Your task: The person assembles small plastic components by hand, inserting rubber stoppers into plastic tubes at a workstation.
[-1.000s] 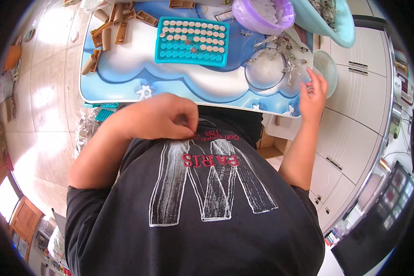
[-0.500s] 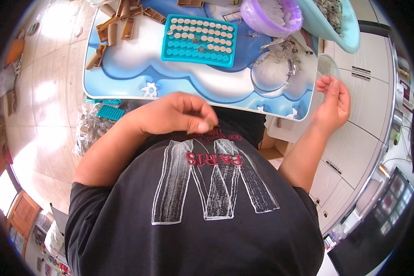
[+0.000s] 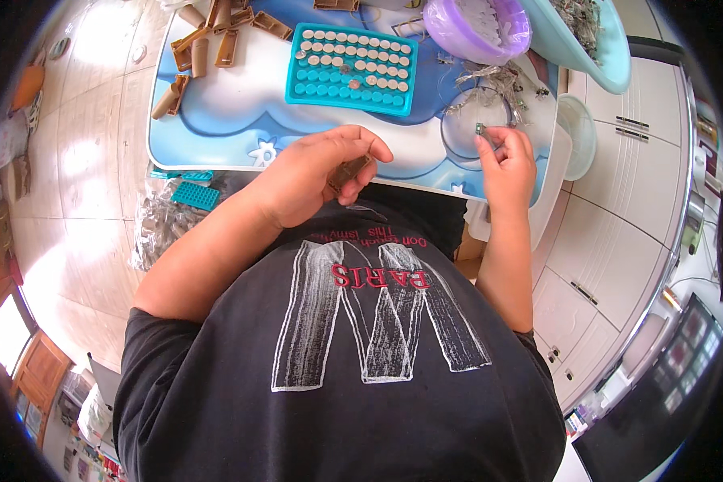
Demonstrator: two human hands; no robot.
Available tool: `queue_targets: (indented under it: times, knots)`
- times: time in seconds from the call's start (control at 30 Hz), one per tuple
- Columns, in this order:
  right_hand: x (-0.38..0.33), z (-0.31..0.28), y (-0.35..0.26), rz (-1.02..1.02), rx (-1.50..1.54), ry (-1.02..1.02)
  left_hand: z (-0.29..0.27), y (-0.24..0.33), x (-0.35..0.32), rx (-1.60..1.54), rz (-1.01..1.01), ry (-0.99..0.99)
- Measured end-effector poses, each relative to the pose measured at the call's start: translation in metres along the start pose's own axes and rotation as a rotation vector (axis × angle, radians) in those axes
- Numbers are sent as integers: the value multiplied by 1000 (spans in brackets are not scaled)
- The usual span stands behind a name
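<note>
Basin cropped, component seemingly partly hidden

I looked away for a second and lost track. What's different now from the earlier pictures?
The right hand moved left, in over the table, and now pinches a small green-ended piece not visible earlier. The left hand moved forward from the shirt to the table's near edge, turning to show a brown piece; whether it already held that is unclear. The tray, purple bowl and loose brown pieces stayed put.
</note>
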State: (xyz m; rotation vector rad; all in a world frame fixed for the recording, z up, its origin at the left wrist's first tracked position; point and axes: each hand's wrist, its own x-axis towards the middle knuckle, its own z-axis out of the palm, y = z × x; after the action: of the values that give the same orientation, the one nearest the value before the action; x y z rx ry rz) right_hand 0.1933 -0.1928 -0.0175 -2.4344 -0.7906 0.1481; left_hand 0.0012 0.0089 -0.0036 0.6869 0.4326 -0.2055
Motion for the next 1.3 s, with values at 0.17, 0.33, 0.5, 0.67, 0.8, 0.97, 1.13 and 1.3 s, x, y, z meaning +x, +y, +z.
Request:
queue_targets:
  times: [0.17,0.33,0.5,0.67,0.8,0.97,1.13,1.3]
  knots:
    - [6,-4,6,111,495,139,5,0,-1,118,23,33]
    - [12,-39,10,276,861,142,6,5,-6,183,42,48]
    - [-4,-74,-5,271,1084,-51,11,8,-7,494,349,76]
    - [-20,-53,-38,277,1110,-383,36,22,-1,1003,813,100]
    - [-21,-29,-59,359,1103,-693,38,21,3,1277,783,-12]
    - [-17,-17,-72,408,1134,-805,23,11,3,1033,588,36]
    - [-24,-2,-82,134,918,-434,26,17,-2,421,84,187]
    - [-18,2,-81,-172,714,-412,24,15,-4,312,26,163]
